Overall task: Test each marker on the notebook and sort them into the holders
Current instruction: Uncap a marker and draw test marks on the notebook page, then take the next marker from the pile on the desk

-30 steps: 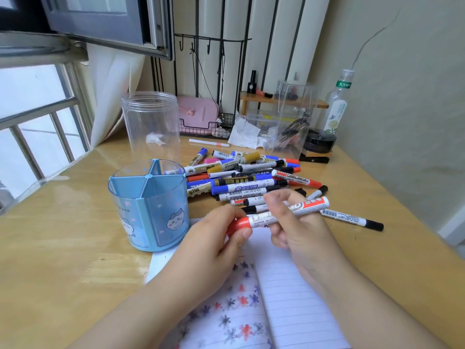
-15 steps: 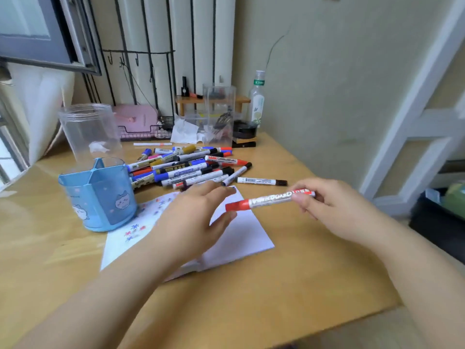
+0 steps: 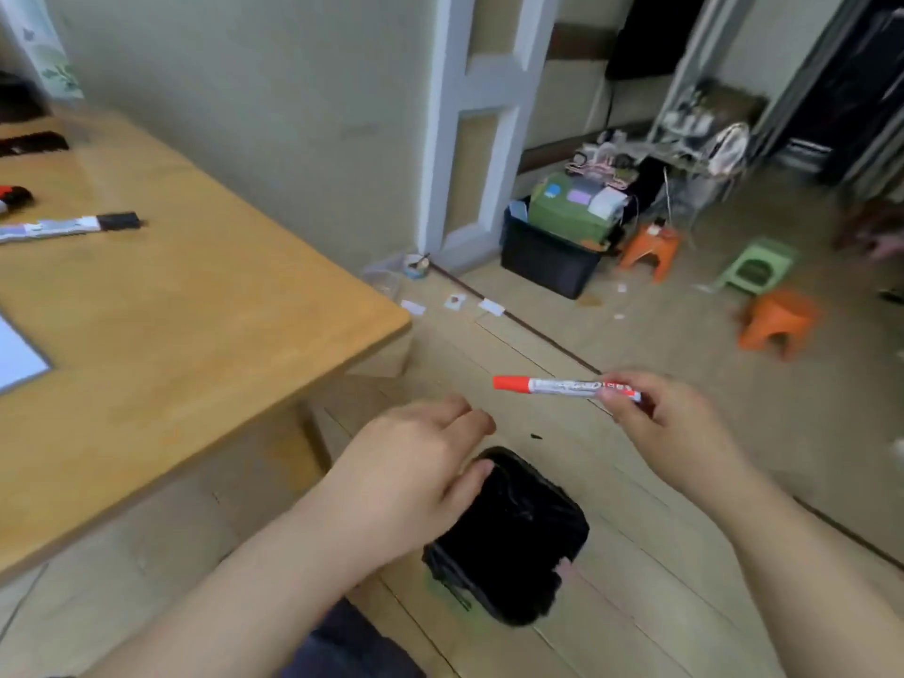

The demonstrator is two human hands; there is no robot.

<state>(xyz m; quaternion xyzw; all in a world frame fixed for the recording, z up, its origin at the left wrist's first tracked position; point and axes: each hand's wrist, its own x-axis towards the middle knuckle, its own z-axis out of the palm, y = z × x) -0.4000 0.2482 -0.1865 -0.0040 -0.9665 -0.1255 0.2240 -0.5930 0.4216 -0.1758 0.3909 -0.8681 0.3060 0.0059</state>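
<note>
The tabletop [image 3: 205, 305] is light wood with a smooth, faintly glossy finish. The floor [image 3: 636, 555] is pale wood boards, matt. The bin [image 3: 518, 535] is lined with a shiny, wrinkled black plastic bag. The red marker [image 3: 562, 385] has a smooth plastic cap and a printed label. The orange stools [image 3: 778, 318] look like matt plastic.

Two bare forearms, no sleeves, hands unadorned — dark trousers below

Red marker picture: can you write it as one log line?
right hand: pinches red marker, capped | left hand: open, holds nothing | below: black bin on floor
</note>
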